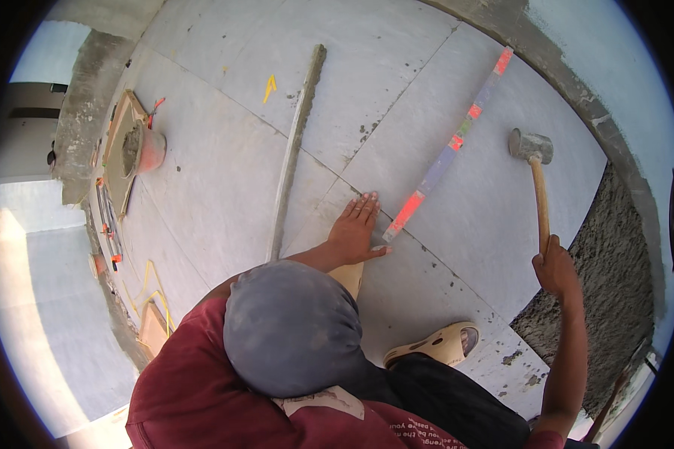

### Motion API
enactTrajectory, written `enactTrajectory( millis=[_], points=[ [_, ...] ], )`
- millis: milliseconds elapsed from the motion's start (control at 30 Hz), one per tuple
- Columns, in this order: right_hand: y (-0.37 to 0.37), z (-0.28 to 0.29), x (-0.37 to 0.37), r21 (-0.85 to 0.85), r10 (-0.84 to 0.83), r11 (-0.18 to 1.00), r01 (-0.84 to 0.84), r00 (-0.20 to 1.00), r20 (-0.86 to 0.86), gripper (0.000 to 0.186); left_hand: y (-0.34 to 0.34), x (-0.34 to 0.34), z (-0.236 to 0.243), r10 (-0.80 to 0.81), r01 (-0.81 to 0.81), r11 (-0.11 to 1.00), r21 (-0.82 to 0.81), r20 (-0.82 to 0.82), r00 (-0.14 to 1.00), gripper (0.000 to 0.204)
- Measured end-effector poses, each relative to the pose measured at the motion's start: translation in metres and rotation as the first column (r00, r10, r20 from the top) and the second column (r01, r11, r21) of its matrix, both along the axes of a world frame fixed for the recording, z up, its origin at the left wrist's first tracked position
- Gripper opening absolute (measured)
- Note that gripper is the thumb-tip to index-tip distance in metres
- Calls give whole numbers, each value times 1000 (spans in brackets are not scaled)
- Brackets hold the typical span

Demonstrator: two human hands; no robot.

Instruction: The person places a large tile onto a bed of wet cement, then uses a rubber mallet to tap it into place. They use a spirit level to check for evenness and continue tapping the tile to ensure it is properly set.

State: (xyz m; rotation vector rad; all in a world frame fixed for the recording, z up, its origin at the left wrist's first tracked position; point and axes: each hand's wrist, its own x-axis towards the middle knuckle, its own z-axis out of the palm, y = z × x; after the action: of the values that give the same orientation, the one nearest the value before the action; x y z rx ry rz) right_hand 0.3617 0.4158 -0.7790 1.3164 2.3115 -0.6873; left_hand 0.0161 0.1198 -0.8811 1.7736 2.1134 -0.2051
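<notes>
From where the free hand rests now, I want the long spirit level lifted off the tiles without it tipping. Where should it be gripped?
Grip the spirit level near its middle, from above across its narrow width. It lies flat and long on the tiles, so an end grip by the left hand would probably let it droop.

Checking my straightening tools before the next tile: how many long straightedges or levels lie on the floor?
2. A grey straightedge lies left of the left hand; a level with orange marks runs from that hand's fingertips toward the upper right. Others may be hidden.
</notes>
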Motion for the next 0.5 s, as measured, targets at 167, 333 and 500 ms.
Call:
enactTrajectory(
  millis=[167, 333, 500],
  points=[
    [-11, -39, 53, -136, -363, 930, 342, 914, -183, 29, 15, 2, 9, -86, 85, 991, -103, -6, 996, 112],
    [-22, -10, 21, -401, -720, 694, 599, 603, -345, 29, 15, 3, 16, -49, 53, 981, -187, 28, 998, 111],
    [-56, -16, 17, -483, -683, 728, 486, 459, -568, 43, 9, 1, 16, -53, 54, 985, -161, 16, 998, 112]
  ],
)
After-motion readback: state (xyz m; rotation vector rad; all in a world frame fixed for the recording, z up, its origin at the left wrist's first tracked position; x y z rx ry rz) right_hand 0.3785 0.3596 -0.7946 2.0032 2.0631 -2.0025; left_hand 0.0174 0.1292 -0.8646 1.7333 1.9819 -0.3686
